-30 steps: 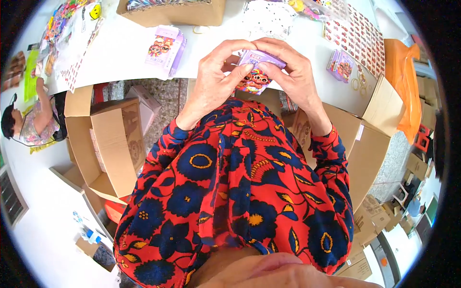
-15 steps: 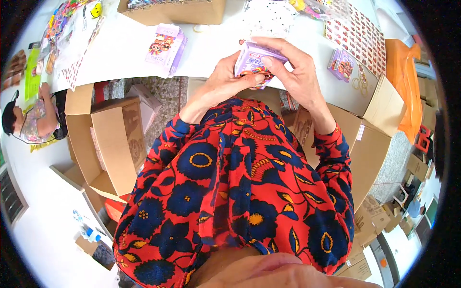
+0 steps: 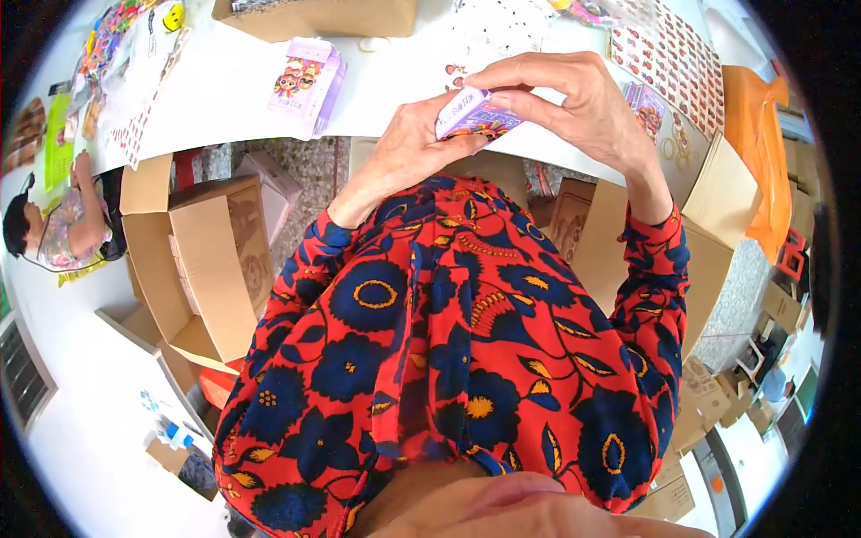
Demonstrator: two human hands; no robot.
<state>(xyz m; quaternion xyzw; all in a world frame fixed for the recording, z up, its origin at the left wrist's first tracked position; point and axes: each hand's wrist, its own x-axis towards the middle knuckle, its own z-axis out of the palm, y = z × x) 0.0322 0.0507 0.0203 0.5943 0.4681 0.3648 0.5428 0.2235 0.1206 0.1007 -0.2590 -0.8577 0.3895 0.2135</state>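
A small purple printed box is held above the table's near edge, its narrow end flap side tilted toward the upper left. My left hand grips it from the left, with the thumb along its lower edge. With bent fingers and thumb, my right hand pinches the upper corner of this box. To the left lies a stack of flattened purple cartons. Beyond my right hand, another purple box is partly covered by it. A few small red stickers lie just past the held box.
Sticker sheets and yellow rubber bands lie on the right of the white table. An orange bag hangs there. Open cardboard boxes stand below, one at left. A cardboard box sits at the back. Another person works far left.
The box has tilted, so its narrow end now shows. My right hand has shifted right and up, from across the front of the box to its upper corner.
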